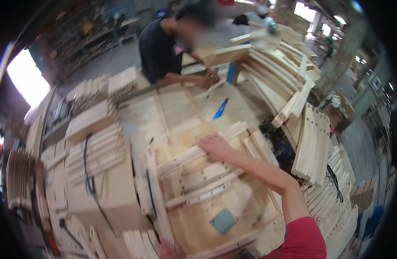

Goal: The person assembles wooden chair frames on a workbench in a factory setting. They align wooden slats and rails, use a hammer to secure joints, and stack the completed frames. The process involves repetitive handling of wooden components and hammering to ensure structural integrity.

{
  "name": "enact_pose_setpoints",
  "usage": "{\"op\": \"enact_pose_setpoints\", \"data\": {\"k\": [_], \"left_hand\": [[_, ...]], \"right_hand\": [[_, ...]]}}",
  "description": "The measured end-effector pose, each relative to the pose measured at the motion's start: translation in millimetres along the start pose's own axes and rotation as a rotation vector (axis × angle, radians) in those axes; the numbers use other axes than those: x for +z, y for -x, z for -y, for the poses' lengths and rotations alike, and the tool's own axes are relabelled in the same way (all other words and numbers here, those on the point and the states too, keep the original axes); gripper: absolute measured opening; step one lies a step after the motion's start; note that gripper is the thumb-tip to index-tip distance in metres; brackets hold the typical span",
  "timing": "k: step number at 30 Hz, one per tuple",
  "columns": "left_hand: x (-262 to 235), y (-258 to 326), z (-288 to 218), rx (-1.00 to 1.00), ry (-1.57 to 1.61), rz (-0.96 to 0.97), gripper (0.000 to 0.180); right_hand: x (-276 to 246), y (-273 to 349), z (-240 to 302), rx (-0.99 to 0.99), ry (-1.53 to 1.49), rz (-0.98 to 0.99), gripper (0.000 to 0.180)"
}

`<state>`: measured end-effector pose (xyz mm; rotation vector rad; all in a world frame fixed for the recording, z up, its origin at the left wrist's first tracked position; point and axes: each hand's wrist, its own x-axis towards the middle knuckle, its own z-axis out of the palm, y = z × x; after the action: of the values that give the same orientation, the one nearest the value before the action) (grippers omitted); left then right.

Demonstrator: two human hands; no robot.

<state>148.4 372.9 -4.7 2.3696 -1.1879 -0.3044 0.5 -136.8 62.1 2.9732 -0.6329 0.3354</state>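
Pale wood slats on plywood desk (185,108); right hand pressing on slat assembly.

From left: stacked boards (92,125) with a black cable (88,172) draped over them. Left hand (170,249) barely visible at the lower edge, near a slat end; its grip cannot be told. Centre: slat frame (198,172) lies flat on the desk, a grey-green pad (223,221) below it. Right hand (215,146) rests on the frame's upper slat, fingers spread flat, grasping nothing. Farther back, a blue tool (220,108) and a co-worker's hands (209,79).

Plywood workbench (181,108) with wooden slats (198,153), blue tool (220,108), probably sanding pad (223,221)
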Motion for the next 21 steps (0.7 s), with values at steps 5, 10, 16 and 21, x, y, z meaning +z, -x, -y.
{"op": "enact_pose_setpoints", "data": {"k": [5, 10, 16, 21], "left_hand": [[-10.4, -4.6, -9.8, -0.087, -0.070, 0.022, 0.080], [-15.7, -3.5, -14.8, -0.107, -0.033, 0.012, 0.078], [-9.9, -1.5, -12.5, -0.051, -0.079, -0.045, 0.079], [-9.9, -1.5, -14.6, -0.059, -0.070, -0.027, 0.079]], "right_hand": [[3.4, 17.8, 24.3, 0.054, -0.118, 0.181, 0.045], [14.7, 1.7, 35.4, 0.027, -0.140, 0.137, 0.047], [20.0, -0.3, 37.5, 0.093, -0.243, 0.327, 0.054], [17.3, -18.0, 23.9, 0.121, -0.418, 0.569, 0.063]]}}
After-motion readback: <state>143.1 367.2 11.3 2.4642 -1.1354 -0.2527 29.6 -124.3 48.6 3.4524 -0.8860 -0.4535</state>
